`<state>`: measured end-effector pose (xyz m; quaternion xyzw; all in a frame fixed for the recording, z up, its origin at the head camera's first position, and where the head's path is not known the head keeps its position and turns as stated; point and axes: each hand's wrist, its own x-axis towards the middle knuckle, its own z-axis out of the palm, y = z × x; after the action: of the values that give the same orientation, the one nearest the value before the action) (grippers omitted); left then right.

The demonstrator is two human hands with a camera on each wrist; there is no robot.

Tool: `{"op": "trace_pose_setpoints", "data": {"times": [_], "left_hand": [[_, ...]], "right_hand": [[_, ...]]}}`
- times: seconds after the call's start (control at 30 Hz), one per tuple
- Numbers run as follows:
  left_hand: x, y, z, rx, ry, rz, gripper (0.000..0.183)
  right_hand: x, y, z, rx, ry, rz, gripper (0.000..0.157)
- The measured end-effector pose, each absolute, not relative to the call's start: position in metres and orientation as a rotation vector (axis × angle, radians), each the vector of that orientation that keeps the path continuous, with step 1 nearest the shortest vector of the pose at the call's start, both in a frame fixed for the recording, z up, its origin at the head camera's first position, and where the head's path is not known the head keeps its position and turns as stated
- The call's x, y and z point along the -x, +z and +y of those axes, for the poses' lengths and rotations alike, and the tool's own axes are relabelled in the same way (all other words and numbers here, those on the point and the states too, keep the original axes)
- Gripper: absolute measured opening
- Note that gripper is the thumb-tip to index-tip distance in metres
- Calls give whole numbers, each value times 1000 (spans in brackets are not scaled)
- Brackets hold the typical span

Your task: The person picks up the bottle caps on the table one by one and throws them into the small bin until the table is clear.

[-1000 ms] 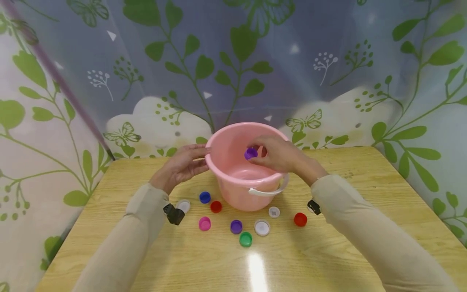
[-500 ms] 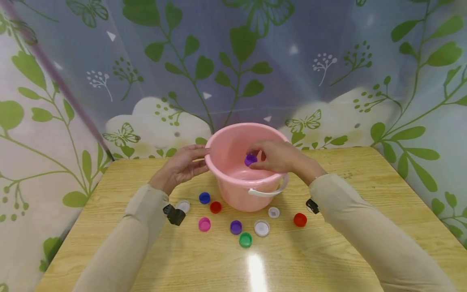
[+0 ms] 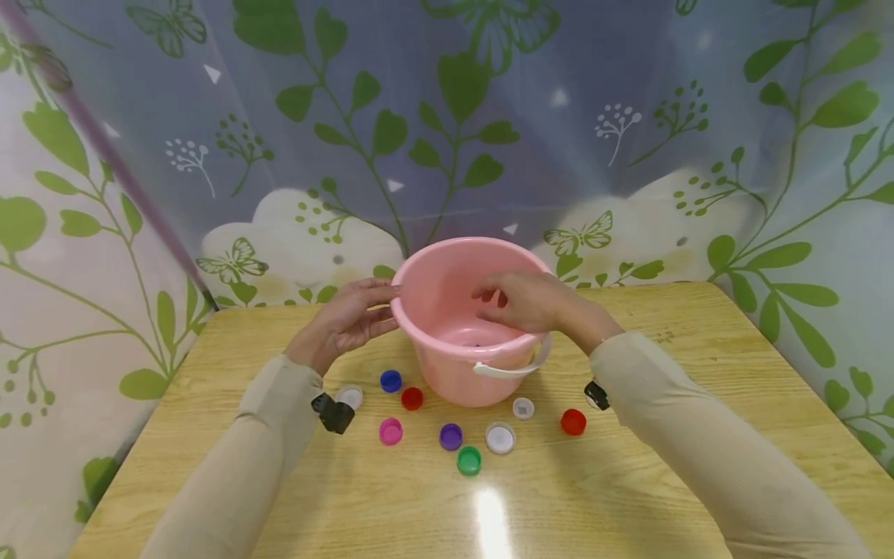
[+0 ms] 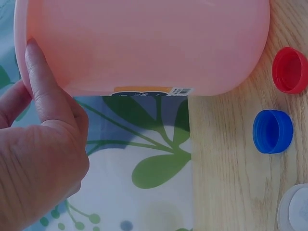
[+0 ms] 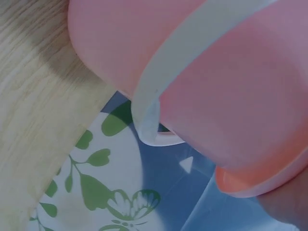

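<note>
A pink bucket point(image 3: 471, 380) stands upright on the table, its white handle point(image 3: 503, 373) hanging down at the front right. My left hand point(image 3: 345, 322) pinches its rim at the left; in the left wrist view one finger point(image 4: 41, 82) lies along the outside, under the rim. Over the opening, my right hand point(image 3: 527, 301) reaches in across the right rim, fingers parted and loosely bent, with nothing between them. A dark sliver of a bottle cap point(image 3: 477, 345) peeks up at the bucket's bottom, mostly hidden by the front wall.
Loose bottle caps lie before the bucket: blue point(image 3: 390, 380), red point(image 3: 412, 398), pink point(image 3: 390, 431), purple point(image 3: 450, 436), green point(image 3: 469, 460), white point(image 3: 500, 438) and another red one point(image 3: 573, 421). A leaf-patterned cloth point(image 3: 447, 155) hangs behind the wooden table point(image 3: 391, 512).
My right hand has lowered slightly into the bucket and let go of the purple bottle cap, which has dropped inside. My left hand stays at the rim.
</note>
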<state>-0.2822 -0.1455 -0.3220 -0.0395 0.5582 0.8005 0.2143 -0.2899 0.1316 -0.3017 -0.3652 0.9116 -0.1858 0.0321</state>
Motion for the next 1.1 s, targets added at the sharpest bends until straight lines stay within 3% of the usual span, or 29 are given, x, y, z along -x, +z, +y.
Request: {"op": "trace_pose_setpoints", "data": {"times": [0.4,0.67,1.1], "left_hand": [[284,-324,-144,102,2225,1571,15],[283,-322,-146,77,2217,1589,14],[283,-321,-145,71,2224,1561,13]], "right_hand": [[281,-298,154,916,-1014,3123,22],[276,-293,197,783,-984,3226,23],[256,-321,265,613,-852,3155,30]]}}
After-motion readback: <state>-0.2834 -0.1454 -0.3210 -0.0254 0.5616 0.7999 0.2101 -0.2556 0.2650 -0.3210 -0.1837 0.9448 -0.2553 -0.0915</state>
